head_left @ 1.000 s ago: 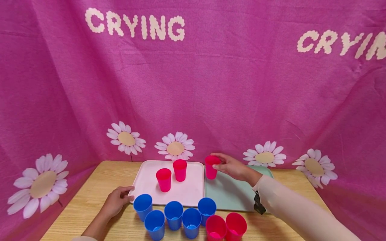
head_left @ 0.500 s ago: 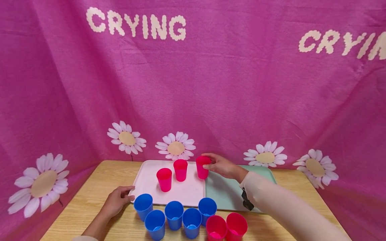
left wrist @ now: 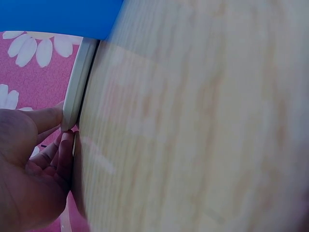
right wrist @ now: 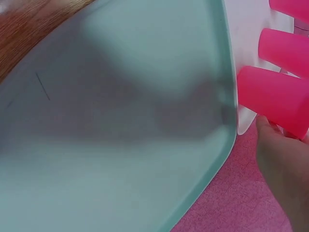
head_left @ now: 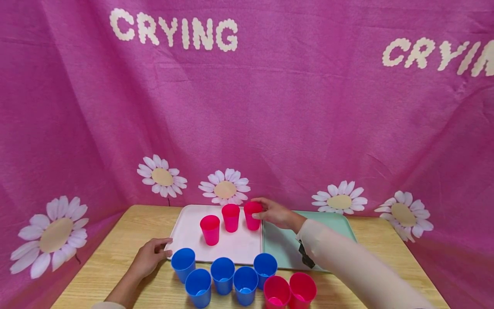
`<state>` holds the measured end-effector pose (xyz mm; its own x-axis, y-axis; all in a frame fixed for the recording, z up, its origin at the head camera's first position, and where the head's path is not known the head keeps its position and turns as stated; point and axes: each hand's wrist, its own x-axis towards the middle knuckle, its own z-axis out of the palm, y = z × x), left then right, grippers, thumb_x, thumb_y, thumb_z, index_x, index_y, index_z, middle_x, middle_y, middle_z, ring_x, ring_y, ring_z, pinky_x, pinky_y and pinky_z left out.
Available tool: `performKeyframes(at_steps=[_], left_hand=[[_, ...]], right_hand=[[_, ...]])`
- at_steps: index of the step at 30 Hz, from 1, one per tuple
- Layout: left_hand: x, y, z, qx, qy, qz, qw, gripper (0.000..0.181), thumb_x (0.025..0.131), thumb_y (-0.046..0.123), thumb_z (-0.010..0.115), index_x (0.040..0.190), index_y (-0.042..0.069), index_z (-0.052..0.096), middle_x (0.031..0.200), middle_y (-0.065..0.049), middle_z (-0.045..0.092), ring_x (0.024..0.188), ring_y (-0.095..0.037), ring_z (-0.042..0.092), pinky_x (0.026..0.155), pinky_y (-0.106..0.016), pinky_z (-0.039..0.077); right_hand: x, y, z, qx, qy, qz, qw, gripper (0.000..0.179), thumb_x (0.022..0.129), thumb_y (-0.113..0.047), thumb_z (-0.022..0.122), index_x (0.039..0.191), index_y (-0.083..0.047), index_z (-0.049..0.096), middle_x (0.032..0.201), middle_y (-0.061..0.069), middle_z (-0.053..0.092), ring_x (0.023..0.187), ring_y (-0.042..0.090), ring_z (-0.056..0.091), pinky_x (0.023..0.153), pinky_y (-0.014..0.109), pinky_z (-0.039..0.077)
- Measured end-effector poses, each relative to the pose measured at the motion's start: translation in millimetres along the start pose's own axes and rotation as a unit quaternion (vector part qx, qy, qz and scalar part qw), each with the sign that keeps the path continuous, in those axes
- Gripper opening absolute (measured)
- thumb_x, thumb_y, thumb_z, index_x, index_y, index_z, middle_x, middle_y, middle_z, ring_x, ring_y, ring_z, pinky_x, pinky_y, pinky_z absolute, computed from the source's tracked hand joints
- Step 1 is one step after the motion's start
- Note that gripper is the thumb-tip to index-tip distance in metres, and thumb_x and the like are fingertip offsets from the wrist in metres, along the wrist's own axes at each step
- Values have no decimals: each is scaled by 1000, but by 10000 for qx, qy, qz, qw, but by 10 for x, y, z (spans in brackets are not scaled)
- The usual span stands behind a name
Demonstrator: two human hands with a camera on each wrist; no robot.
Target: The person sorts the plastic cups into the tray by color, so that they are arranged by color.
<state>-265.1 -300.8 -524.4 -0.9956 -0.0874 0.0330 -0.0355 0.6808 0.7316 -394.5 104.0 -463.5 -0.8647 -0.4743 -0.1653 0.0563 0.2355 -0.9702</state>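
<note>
With thumb and fingers round its side, my right hand [head_left: 275, 213] holds a red cup [head_left: 252, 216] upright at the far right corner of the pale pink tray [head_left: 185, 234]. In the right wrist view the hand [right wrist: 285, 162] shows behind that red cup [right wrist: 273, 99]. Two more red cups stand on the same tray, a back one [head_left: 230, 219] and a front one [head_left: 210, 231]. My left hand [head_left: 148, 256] pinches the tray's near left corner. The left wrist view shows the fingers on both sides of the tray edge [left wrist: 78, 87].
Beside the pink tray, on its right, lies a green tray [head_left: 285, 244]. Several blue cups [head_left: 198, 289] stand on the wooden table [head_left: 112, 257] in front of the trays, with two red cups [head_left: 302, 289] to their right. A pink flowered cloth [head_left: 270, 107] hangs behind.
My right hand has carried the red cup leftward, from above the seam between the trays to the pink tray's back right. The left hand stays at the tray corner.
</note>
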Motion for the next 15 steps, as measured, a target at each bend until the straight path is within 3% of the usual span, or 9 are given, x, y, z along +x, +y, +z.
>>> performKeyframes(at_steps=[15], left_hand=[[4,-22,-2,-21,4,77,10000,39,94,7,74,131,-2,67,119,-21,67,97,-26,54,83,-37,44]], right_hand=[[-9,-25,47,-41,251,197,9995,70,95,-4,72,157,-8,39,149,21,49,138,40,47,110,54,45]])
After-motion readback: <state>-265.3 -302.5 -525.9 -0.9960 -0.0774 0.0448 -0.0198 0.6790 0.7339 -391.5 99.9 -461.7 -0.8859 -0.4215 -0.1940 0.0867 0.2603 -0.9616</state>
